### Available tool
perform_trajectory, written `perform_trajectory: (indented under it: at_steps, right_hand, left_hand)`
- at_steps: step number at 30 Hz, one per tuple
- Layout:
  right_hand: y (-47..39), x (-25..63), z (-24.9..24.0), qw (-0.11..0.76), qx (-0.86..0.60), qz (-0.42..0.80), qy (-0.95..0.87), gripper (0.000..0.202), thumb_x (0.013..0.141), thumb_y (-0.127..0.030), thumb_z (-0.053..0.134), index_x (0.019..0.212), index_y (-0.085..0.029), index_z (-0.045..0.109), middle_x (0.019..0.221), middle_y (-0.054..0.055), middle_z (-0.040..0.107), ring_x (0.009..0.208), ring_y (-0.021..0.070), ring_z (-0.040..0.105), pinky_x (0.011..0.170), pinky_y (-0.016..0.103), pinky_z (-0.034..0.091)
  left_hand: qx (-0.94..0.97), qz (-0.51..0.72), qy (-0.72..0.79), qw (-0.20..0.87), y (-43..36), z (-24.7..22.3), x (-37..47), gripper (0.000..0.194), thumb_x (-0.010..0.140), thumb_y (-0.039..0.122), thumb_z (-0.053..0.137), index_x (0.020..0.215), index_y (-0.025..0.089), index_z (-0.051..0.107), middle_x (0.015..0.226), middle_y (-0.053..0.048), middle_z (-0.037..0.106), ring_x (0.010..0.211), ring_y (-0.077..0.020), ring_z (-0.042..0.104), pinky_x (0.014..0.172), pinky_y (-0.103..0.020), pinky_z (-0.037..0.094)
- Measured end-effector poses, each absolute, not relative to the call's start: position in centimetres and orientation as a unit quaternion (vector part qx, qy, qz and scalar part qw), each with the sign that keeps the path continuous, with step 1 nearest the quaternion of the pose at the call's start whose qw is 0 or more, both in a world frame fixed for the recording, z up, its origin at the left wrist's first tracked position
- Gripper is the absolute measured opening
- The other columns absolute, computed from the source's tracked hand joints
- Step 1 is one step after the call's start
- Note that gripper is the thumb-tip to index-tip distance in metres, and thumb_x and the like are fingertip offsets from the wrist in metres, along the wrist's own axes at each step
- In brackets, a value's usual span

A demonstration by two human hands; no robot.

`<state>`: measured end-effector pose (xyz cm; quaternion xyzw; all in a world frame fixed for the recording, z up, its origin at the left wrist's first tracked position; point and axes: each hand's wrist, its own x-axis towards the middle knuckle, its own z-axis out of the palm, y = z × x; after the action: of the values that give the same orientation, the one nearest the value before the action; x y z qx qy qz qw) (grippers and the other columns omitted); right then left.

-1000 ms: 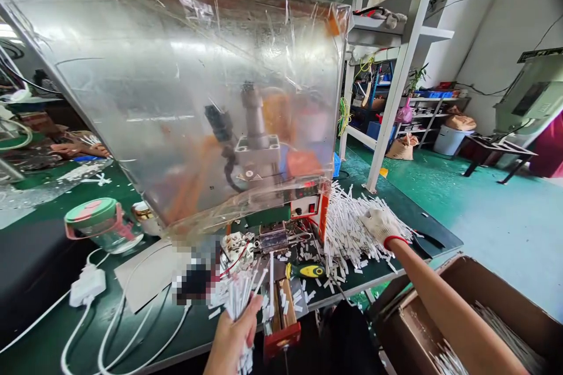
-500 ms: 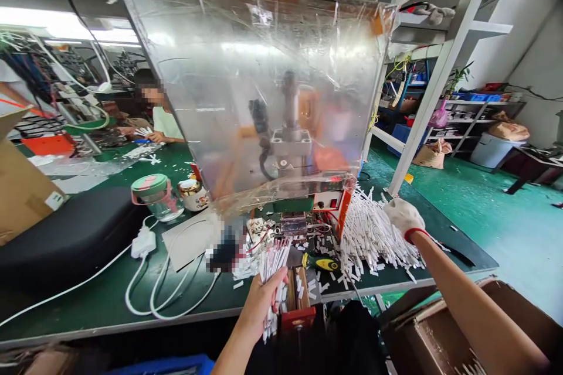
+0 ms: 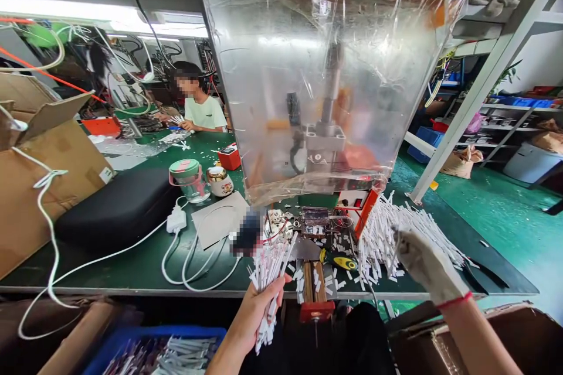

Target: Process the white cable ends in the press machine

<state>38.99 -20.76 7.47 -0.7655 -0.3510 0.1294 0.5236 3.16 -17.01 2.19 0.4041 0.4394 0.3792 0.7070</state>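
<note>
My left hand (image 3: 264, 304) is closed around a bundle of thin white strips (image 3: 270, 266), held upright in front of the bench edge. Some strips in it have reddish parts, and blocky white ends stick out below my fist. My right hand (image 3: 424, 261), in a white glove with a red cuff, is over the near side of a large pile of similar white strips (image 3: 382, 234). Its fingers are bent together at the pile; what they pinch, if anything, blends with the strips behind. Between my hands stands a small bench machine (image 3: 315, 217) behind a clear plastic-wrapped shield (image 3: 272, 70).
A scraper with a yellow-black handle (image 3: 343, 260) lies before the machine, among small white bits. Left are a jar (image 3: 189, 181), white cables, a black cushion (image 3: 118, 205) and a carton (image 3: 44, 187). A blue bin (image 3: 149, 334) is below. A co-worker (image 3: 202, 105) sits across.
The view has swung left. My gloved right hand has drawn back toward me over the pile, its fingers now bent at the strips. My left hand still grips its bundle.
</note>
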Motion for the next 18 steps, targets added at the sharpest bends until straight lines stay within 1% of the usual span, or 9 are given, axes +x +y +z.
perform_trajectory:
  at_steps: [2, 4, 6, 7, 8, 11, 15, 18]
  right_hand:
    - [-21.4, 35.3, 6.5, 0.514, -0.743, 0.209, -0.374, 0.024, 0.091, -0.044, 0.069, 0.093, -0.02, 0.07, 0.08, 0.006, 0.07, 0.066, 0.0178, 0.065, 0.053, 0.029, 0.056]
    - [-21.3, 31.5, 5.6, 0.509, -0.689, 0.351, -0.378, 0.027, 0.084, -0.045, 0.073, 0.081, -0.019, 0.069, 0.065, 0.005, 0.066, 0.05, 0.0159, 0.06, 0.041, 0.027, 0.049]
    - [-20.2, 28.0, 4.6, 0.506, -0.598, 0.523, -0.336, 0.031, 0.079, -0.046, 0.074, 0.075, -0.018, 0.063, 0.056, 0.002, 0.061, 0.04, 0.0125, 0.054, 0.034, 0.023, 0.041]
    - [-19.4, 26.5, 4.1, 0.504, -0.566, 0.574, -0.309, 0.032, 0.077, -0.047, 0.075, 0.074, -0.019, 0.059, 0.052, -0.001, 0.058, 0.037, 0.0114, 0.051, 0.032, 0.021, 0.038]
    - [-18.5, 25.3, 3.6, 0.505, -0.549, 0.601, -0.287, 0.034, 0.075, -0.047, 0.075, 0.073, -0.019, 0.055, 0.049, -0.003, 0.055, 0.034, 0.0107, 0.049, 0.03, 0.02, 0.035]
    - [-16.1, 23.1, 2.3, 0.515, -0.565, 0.585, -0.272, 0.035, 0.072, -0.046, 0.074, 0.071, -0.021, 0.05, 0.045, -0.006, 0.051, 0.03, 0.0109, 0.047, 0.027, 0.021, 0.034]
    - [-14.7, 22.7, 1.5, 0.533, -0.584, 0.558, -0.251, 0.032, 0.072, -0.042, 0.073, 0.071, -0.022, 0.049, 0.043, -0.006, 0.05, 0.029, 0.011, 0.046, 0.028, 0.021, 0.035]
    - [-14.5, 22.9, 1.4, 0.54, -0.588, 0.551, -0.242, 0.034, 0.07, -0.043, 0.075, 0.069, -0.021, 0.05, 0.044, -0.006, 0.05, 0.03, 0.0096, 0.044, 0.029, 0.021, 0.034]
  left_hand:
    - [0.409, 0.384, 0.447, 0.697, -17.1, 2.3, 3.1, 0.051, 0.07, 0.06, 0.08, 0.088, 0.014, 0.07, 0.052, 0.007, 0.051, 0.039, -0.0043, 0.032, 0.039, -0.019, 0.02]
    - [0.404, 0.389, 0.454, 0.693, -17.2, 2.3, 3.1, 0.051, 0.069, 0.061, 0.08, 0.087, 0.014, 0.07, 0.052, 0.007, 0.05, 0.039, -0.0047, 0.032, 0.039, -0.019, 0.021]
    - [0.396, 0.394, 0.457, 0.692, -17.3, 2.2, 2.9, 0.05, 0.068, 0.06, 0.081, 0.087, 0.015, 0.069, 0.052, 0.007, 0.05, 0.04, -0.0047, 0.032, 0.039, -0.019, 0.022]
    - [0.393, 0.396, 0.456, 0.693, -17.4, 2.1, 2.8, 0.05, 0.069, 0.06, 0.08, 0.087, 0.015, 0.069, 0.052, 0.007, 0.05, 0.039, -0.0045, 0.032, 0.039, -0.019, 0.022]
    - [0.392, 0.397, 0.455, 0.694, -17.5, 2.0, 2.6, 0.05, 0.07, 0.06, 0.08, 0.087, 0.015, 0.07, 0.052, 0.007, 0.05, 0.039, -0.0042, 0.032, 0.039, -0.019, 0.022]
    - [0.391, 0.401, 0.456, 0.692, -17.7, 1.5, 1.9, 0.051, 0.07, 0.061, 0.08, 0.088, 0.014, 0.071, 0.052, 0.007, 0.05, 0.038, -0.0035, 0.031, 0.039, -0.019, 0.021]
    - [0.382, 0.407, 0.47, 0.684, -17.8, 1.4, 1.2, 0.055, 0.066, 0.062, 0.082, 0.087, 0.012, 0.073, 0.052, 0.007, 0.05, 0.038, -0.0033, 0.034, 0.04, -0.019, 0.022]
    - [0.379, 0.406, 0.474, 0.684, -17.8, 1.3, 1.0, 0.057, 0.064, 0.064, 0.082, 0.086, 0.012, 0.074, 0.052, 0.006, 0.049, 0.038, -0.0035, 0.034, 0.039, -0.019, 0.022]
